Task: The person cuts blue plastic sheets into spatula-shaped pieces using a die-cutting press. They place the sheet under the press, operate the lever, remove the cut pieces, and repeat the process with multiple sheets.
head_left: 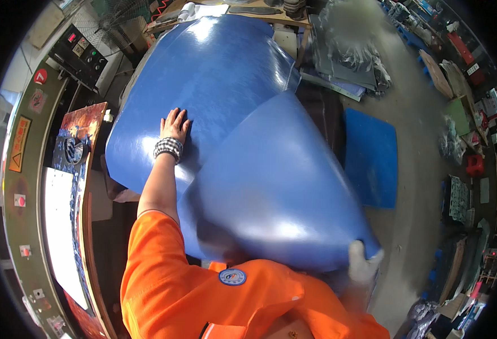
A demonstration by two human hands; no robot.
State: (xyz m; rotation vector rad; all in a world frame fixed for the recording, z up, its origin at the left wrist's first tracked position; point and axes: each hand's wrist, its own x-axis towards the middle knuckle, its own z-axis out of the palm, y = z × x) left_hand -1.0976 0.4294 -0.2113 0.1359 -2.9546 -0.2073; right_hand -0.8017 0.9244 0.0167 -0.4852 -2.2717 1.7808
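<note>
A large glossy blue sheet (220, 79), thin and pliable like rubber or plastic, spreads over the surface before me. Its near right part is lifted and folded back into a broad curved flap (271, 181). My left hand (174, 125), bare with a checked band at the wrist, lies flat on the sheet with fingers stretched out. Low on the right, my right hand (364, 263) in a pale glove grips a corner of the flap close to my body. Its fingers are partly hidden and blurred.
To my left stands a green machine frame (19, 214) with buttons and a dark control box (79, 53). Beside it is a stained board (84, 135). A flat blue panel (371, 158) and stacked dark sheets (342, 56) lie right. A fan (110, 20) stands far left.
</note>
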